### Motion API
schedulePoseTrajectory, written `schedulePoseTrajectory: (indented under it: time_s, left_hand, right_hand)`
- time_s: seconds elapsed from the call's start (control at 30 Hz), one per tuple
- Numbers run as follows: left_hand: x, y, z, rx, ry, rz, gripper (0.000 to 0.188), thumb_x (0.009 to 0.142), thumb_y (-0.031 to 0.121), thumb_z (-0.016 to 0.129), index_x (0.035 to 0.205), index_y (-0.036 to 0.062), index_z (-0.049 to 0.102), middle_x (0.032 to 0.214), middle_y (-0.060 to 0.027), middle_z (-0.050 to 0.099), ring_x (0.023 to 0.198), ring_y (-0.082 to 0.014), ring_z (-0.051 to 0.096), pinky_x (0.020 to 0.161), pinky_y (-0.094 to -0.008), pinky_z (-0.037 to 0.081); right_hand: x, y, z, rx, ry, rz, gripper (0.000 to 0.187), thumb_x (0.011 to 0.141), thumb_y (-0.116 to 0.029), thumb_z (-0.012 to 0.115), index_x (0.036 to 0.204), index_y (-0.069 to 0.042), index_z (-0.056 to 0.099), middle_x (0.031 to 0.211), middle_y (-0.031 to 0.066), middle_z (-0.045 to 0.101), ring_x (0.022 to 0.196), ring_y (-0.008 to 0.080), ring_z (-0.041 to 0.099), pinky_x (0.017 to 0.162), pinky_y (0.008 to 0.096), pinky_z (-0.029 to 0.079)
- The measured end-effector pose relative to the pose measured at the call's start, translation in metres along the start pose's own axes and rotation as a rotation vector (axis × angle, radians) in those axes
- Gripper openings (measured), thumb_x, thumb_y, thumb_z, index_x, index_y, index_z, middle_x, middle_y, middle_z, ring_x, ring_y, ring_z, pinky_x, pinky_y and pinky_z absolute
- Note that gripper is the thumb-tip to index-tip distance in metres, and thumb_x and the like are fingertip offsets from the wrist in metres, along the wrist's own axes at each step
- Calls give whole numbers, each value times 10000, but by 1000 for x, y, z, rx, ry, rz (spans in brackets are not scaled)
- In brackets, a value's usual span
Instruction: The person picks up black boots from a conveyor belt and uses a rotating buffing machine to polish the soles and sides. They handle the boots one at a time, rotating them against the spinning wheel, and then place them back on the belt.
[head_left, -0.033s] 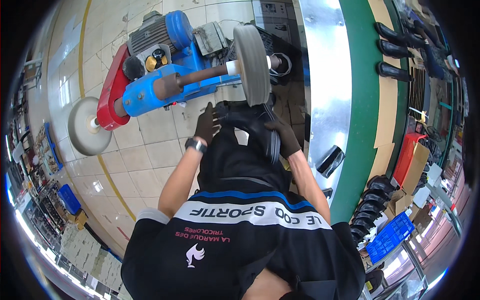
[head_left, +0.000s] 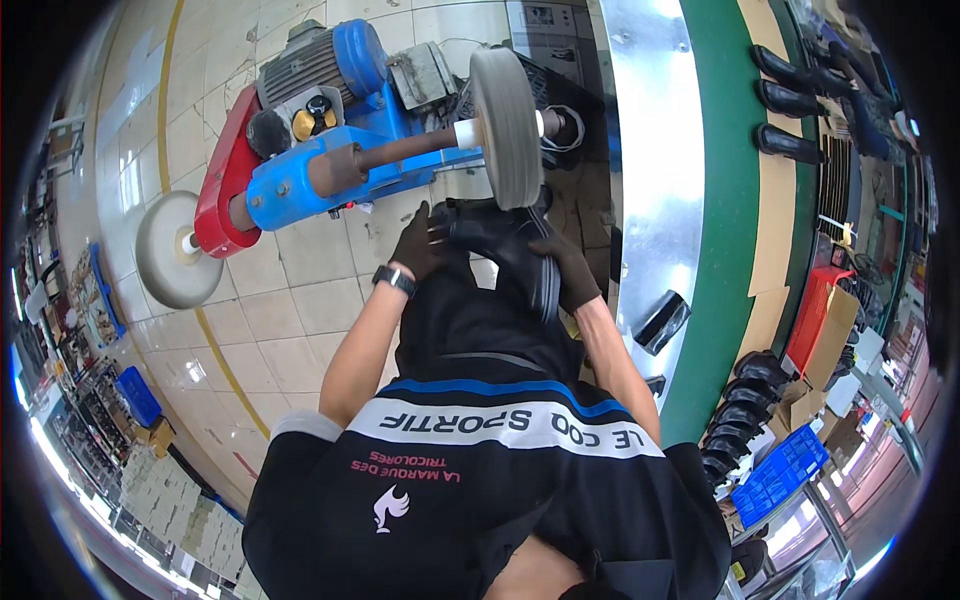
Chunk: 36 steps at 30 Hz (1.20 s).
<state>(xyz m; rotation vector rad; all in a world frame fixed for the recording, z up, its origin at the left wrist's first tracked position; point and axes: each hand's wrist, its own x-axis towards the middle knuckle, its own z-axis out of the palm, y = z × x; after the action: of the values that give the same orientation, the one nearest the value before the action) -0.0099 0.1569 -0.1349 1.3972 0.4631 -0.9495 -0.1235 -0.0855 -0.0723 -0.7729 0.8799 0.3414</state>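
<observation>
Both my hands wear dark gloves and grip a black shoe [head_left: 497, 238] between them. My left hand [head_left: 418, 243], with a watch on its wrist, holds the shoe's left end. My right hand [head_left: 570, 277] holds the right end, near the sole edge. The shoe is pressed up against the lower rim of a grey buffing wheel [head_left: 505, 125]. That wheel sits on the shaft of a blue motor-driven machine [head_left: 330, 160] standing on the tiled floor.
A red belt guard [head_left: 222, 180] and a second pale disc wheel [head_left: 172, 250] sit at the machine's left end. To the right runs a shiny metal bench with a green edge [head_left: 725, 200]. Black boots [head_left: 790, 100] lie on it, and more dark shoes [head_left: 745, 400] are lower right.
</observation>
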Motion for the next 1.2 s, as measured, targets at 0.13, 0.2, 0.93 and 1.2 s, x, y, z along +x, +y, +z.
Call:
schedulePoseTrajectory:
  time_s: [0.13,0.2,0.93,1.2]
  left_hand:
    - [77,-60,-19,547,-342,648,807,771,222,793,1404,37,327,1166,-106,633,1102,-200,597,980,-361,476]
    - [67,-25,7,352,-469,455,1001,697,182,842,1461,37,212,1227,-130,598,1117,-184,586,1000,-360,467]
    - [16,-7,97,-723,-604,-212,796,950,666,259,1441,50,366,1388,-152,501,1263,-272,508,1083,-431,389]
    - [33,-24,88,-641,-663,-77,630,952,535,432,1345,45,469,1305,-119,570,1181,-259,569,1020,-441,442]
  right_hand:
    - [18,-12,33,45,-21,98,405,772,-150,660,1149,-17,596,979,69,638,858,159,629,772,289,505]
    - [51,6,8,132,-2,56,408,767,-155,662,1149,-24,599,975,70,635,852,154,621,769,285,498]
    - [-88,-18,5,-797,150,-524,838,713,-177,783,1435,-4,393,1459,191,423,1353,284,400,1118,366,301]
    - [-70,-12,14,-828,190,-520,791,709,-135,746,1420,-7,425,1408,196,477,1249,251,506,1037,349,402]
